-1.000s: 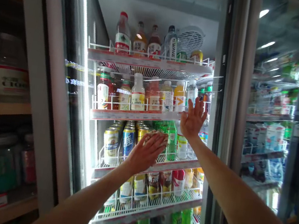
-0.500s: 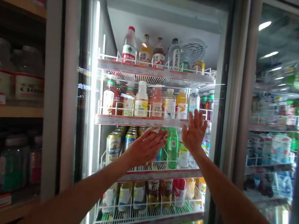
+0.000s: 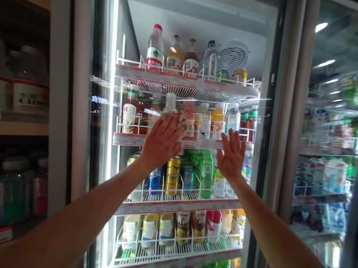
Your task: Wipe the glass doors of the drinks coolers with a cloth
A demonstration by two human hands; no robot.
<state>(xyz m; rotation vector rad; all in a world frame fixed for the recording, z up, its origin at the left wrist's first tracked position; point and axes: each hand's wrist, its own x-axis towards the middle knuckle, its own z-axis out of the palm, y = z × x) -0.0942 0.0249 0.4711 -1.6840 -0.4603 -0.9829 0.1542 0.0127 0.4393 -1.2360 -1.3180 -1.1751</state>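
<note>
My left hand [image 3: 161,142] presses a crumpled, light patterned cloth [image 3: 182,124] against the glass door [image 3: 197,23] of a lit drinks fridge, at the height of the second shelf. The palm covers most of the cloth; part of it shows past the fingertips. To the right, my right hand [image 3: 232,157] lies flat on the same glass with fingers spread, holding nothing. Behind the glass stand bottled drinks, among them an orange juice bottle [image 3: 218,122], a green bottle [image 3: 206,173] and a gold can [image 3: 172,175].
A metal door frame [image 3: 275,145] separates this door from a second glass-doored fridge [image 3: 326,177] on the right. Open wooden shelves [image 3: 5,127] with large jars stand at the left. Ceiling lights reflect in the right-hand glass.
My left hand with the cloth has moved up and to the left across the glass, from in front of the cans to the second shelf. My right hand stays about where it was.
</note>
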